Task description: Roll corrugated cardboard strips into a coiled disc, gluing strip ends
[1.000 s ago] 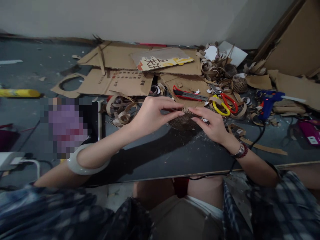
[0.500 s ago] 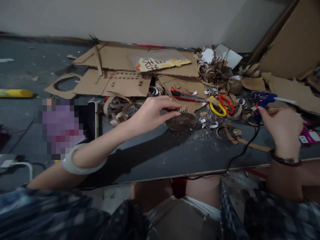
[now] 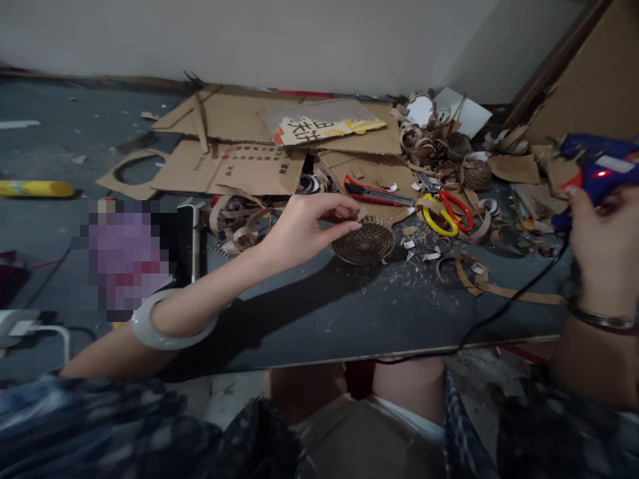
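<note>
Coil of brown corrugated card, one, round and tightly ringed, far rim apparently ridged (dim there), lay at the left hand, thumb and fingers pinching its edge. Right hand, well apart, gripped one blue glue gun, red light lit. Between hands: one box cutter, one pair of scissors.

The left forearm reaches from 8 o'clock to the centre, where the left hand keeps thumb and fingers in a pinch toward 3 o'clock. The right hand is at 3 o'clock, curled in a grip, with right forearm below.
</note>
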A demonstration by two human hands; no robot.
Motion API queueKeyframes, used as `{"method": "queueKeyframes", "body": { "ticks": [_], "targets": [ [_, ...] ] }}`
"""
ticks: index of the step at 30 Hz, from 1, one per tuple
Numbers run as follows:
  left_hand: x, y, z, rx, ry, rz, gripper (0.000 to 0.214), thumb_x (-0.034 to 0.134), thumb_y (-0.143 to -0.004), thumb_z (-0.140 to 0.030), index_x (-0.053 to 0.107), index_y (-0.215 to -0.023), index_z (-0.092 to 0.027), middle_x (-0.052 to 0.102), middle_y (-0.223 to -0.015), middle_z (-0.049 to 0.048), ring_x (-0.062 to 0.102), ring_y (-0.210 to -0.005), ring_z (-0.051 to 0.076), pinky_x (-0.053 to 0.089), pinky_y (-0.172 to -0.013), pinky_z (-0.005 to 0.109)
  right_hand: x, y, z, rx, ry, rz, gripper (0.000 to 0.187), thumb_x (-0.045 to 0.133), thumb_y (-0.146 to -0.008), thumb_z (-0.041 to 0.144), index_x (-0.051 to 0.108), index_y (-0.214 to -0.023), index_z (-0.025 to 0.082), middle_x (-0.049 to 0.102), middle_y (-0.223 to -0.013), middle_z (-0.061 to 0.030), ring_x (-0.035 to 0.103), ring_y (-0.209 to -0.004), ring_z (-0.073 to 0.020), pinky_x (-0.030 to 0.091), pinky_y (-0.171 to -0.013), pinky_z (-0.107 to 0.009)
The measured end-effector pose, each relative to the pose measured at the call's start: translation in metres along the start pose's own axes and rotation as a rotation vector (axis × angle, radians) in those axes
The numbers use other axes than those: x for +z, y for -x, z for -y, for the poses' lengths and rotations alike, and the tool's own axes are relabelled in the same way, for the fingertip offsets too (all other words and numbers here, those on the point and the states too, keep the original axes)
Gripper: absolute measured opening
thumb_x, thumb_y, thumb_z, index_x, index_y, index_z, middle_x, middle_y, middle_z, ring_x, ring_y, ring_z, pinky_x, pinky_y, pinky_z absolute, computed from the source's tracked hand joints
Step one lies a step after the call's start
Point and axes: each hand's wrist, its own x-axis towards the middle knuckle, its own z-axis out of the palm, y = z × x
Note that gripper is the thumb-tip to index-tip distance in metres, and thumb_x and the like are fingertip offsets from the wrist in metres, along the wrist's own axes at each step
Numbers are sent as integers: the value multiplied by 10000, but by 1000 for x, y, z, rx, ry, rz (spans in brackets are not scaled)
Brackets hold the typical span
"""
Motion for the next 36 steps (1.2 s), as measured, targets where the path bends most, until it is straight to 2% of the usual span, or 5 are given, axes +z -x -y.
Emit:
{"method": "queueKeyframes", "body": {
  "ticks": [5,9,12,17,36],
  "targets": [
    [1,0,2,-24,21,-11,192,649,-813,-290,649,-939,-146,685,-821,36,651,-732,123,546,-691,218,-39,-1,60,-117,-268,9,327,503,-884,368,607,-1037,99,671,-915,-182,624,-849,-282,384,-666,-352],
    [1,2,0,-5,40,-33,180,666,-801,-286,638,-910,-144,677,-792,25,644,-727,118,548,-695,211,-39,7,109,-310,-539,64,354,371,-929,370,542,-1084,101,639,-944,-166,609,-865,-256,434,-709,-359],
    [2,2,-1,-1,39,-49,170,673,-794,-273,632,-896,-145,674,-781,19,639,-720,114,548,-700,211,-33,19,127,-370,-692,104,396,409,-913,409,482,-1176,123,636,-978,-144,617,-889,-249,473,-741,-372],
    [4,3,-3,21,-8,-61,158,670,-797,-277,634,-880,-149,678,-785,18,638,-707,114,548,-691,216,-28,38,133,-387,-749,110,622,654,-728,540,474,-1195,172,628,-1016,-125,622,-933,-293,502,-770,-416],
    [2,6,-11,91,-145,-60,136,630,-847,-301,677,-941,-214,726,-880,26,673,-738,139,563,-702,249,-23,46,131,-481,-613,200,472,498,-840,442,462,-1238,192,605,-1031,-142,604,-987,-314,482,-806,-448]
  ]
}}
